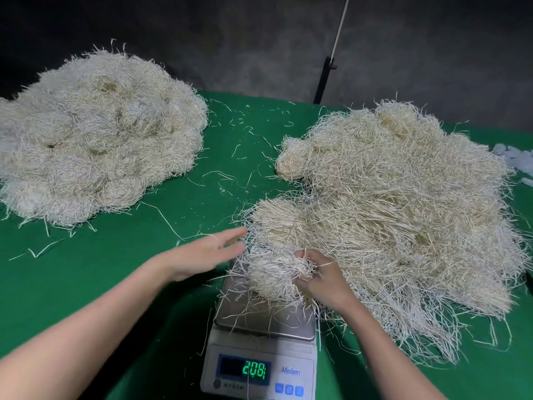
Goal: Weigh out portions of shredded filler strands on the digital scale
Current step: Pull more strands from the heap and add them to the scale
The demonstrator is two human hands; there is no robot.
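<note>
A white digital scale (261, 368) with a steel pan (245, 310) stands at the near edge of the green table, its green display lit. A clump of pale shredded strands (274, 277) lies on the pan. My right hand (323, 280) grips the right side of that clump, fingers curled into the strands. My left hand (207, 252) hovers just left of the pan, fingers straight and pointing at the strands, holding nothing. A large loose heap of strands (403, 203) spreads to the right of the scale and overlaps its far edge.
A second big mound of strands (95, 140) sits at the far left of the green table (86, 269). Stray strands litter the cloth between the heaps. A dark stand with a pale rod (324, 79) rises behind the table. White scraps (516, 157) lie at the right edge.
</note>
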